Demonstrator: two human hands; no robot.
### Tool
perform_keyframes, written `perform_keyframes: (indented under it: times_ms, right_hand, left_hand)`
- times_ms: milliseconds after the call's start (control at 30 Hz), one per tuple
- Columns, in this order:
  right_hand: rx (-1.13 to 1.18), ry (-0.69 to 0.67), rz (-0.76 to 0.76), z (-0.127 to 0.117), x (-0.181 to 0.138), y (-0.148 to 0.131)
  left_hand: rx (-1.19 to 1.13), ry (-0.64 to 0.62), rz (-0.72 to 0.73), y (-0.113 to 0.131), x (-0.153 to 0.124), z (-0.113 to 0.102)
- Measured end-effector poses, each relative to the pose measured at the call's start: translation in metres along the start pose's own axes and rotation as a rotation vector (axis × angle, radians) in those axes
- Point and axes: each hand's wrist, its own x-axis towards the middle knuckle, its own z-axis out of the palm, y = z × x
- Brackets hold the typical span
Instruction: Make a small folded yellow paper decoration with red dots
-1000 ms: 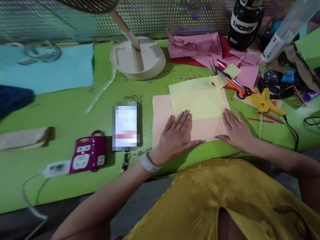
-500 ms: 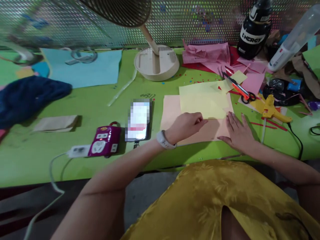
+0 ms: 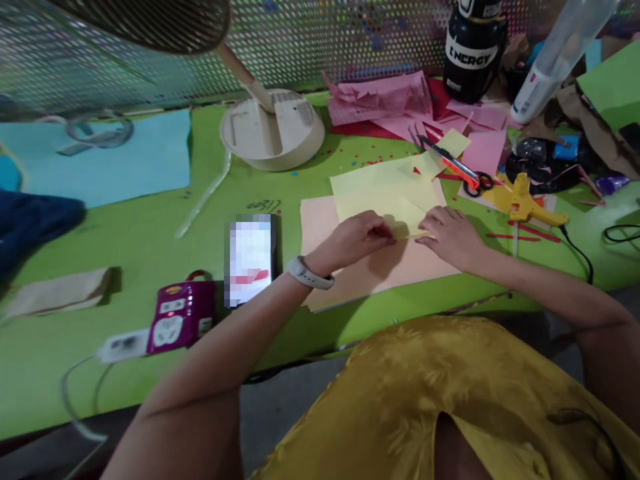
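A sheet of yellow paper (image 3: 385,187) lies on top of a larger peach sheet (image 3: 425,264) on the green table. Its near edge is slightly raised as a narrow strip between my hands. My left hand (image 3: 356,235), with a pale watch band on the wrist, has its fingers curled in at the left part of that edge. At the right part of the same edge, my right hand (image 3: 450,233) pinches the paper between thumb and bent fingers. The left fingertips are partly hidden in shadow.
A utility knife (image 3: 457,165), scissors (image 3: 481,185) and a yellow glue gun (image 3: 533,205) lie to the right. Left of the sheets are a phone (image 3: 250,260) and a purple power socket (image 3: 183,315). Behind stand a fan base (image 3: 295,137) and a black bottle (image 3: 473,60).
My right hand has gone from lying flat on the paper to pinching its near edge, closer to my left hand. The edge has lifted. The camera view has shifted to the right.
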Motion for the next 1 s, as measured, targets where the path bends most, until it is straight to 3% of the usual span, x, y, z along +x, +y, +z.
perform_keyframes:
  times_ms: [133, 300, 567, 1000]
  right_hand:
    - [0.096, -0.078, 0.073, 0.002, 0.013, -0.004]
    - [0.145, -0.076, 0.149, 0.004, 0.012, -0.002]
    - [0.130, -0.058, 0.144, 0.007, 0.009, -0.001]
    - [0.101, -0.027, 0.131, 0.010, 0.008, 0.001]
  left_hand:
    - [0.023, 0.020, 0.022, -0.004, -0.001, 0.000]
    - [0.091, 0.089, 0.050, -0.015, -0.012, -0.001]
    - [0.432, 0.249, 0.089, -0.024, -0.025, 0.007]
    - [0.644, 0.334, 0.108, -0.031, -0.024, 0.014]
